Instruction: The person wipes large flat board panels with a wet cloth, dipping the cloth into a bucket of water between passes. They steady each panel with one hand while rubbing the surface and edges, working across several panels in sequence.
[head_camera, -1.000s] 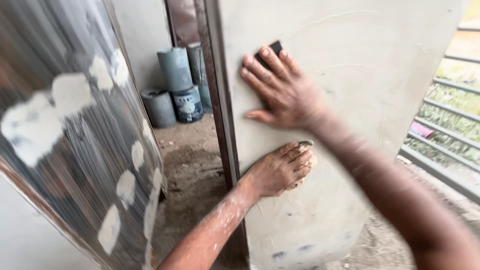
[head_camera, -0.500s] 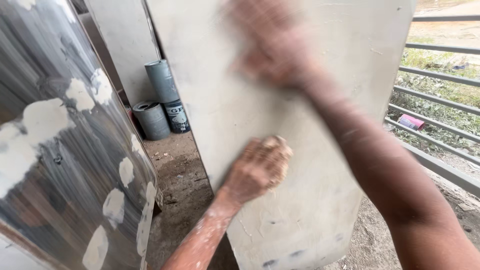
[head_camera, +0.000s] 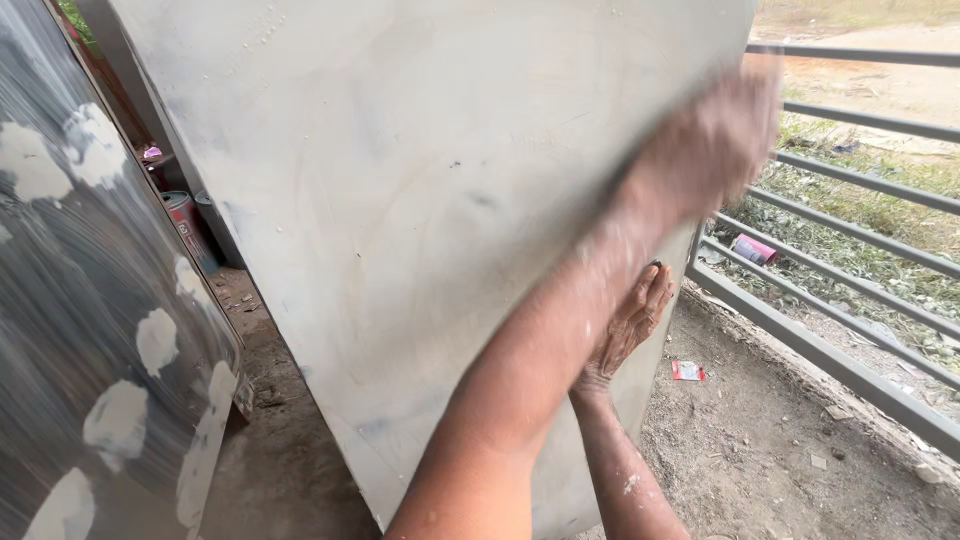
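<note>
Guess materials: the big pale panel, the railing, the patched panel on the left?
Panel: likely sheet metal or board under matte grey primer or filler; chalky, dull, faintly smudged, so the base is unclear. Railing: grey-painted metal bars, by their straight, slim, even profile. Left panel: probably glossy dark painted metal, with sheen streaks and white filler patches.

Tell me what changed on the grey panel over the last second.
The right hand swept from the panel's upper middle to its right edge. The left hand shifted from the panel's left edge to its right side. Both stay on the panel, which still stands upright.
</note>
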